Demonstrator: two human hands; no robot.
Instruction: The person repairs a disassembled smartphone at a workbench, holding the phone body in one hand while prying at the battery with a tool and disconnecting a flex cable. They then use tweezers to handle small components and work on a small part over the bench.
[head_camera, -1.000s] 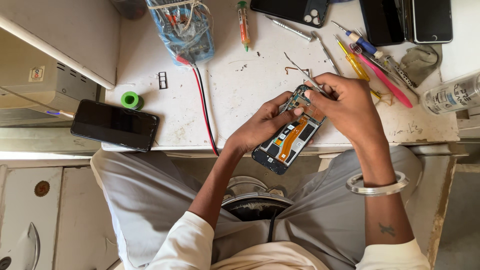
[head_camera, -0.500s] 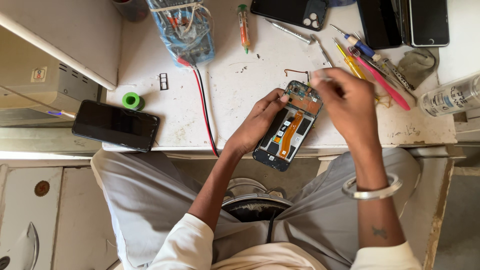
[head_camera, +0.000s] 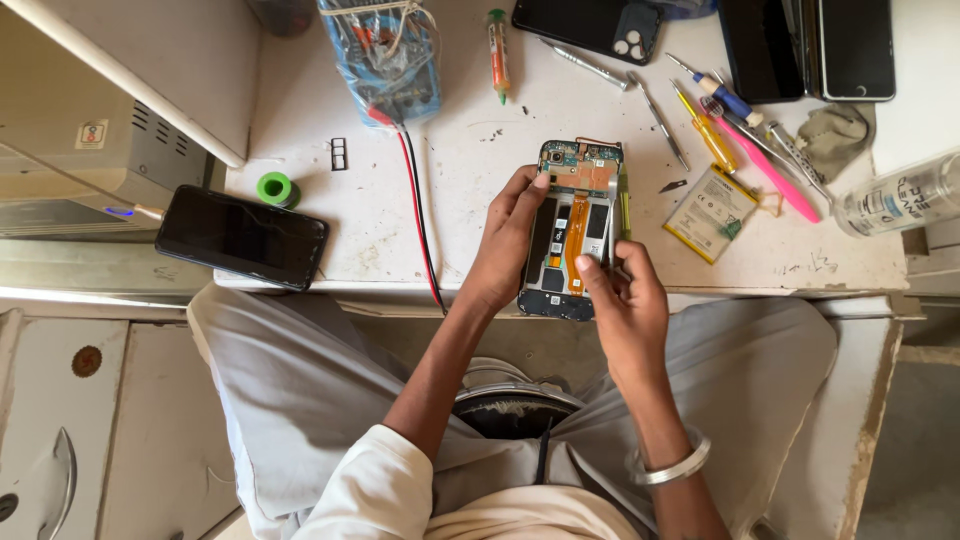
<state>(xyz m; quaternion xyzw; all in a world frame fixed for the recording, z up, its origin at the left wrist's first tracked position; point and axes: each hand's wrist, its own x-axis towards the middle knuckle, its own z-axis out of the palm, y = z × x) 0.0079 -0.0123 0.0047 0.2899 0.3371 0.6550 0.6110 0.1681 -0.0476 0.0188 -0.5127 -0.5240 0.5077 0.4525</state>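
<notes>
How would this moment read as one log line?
left hand: steadies opened phone | right hand: fingertip on its lower half | battery: on table

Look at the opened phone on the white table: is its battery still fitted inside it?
No. The opened phone shows a bare battery bay crossed by an orange ribbon, and a loose battery lies on the table to its right.

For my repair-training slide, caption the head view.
Left hand and right hand grip an opened smartphone over a white workbench; loose battery and screwdrivers alongside.
</notes>
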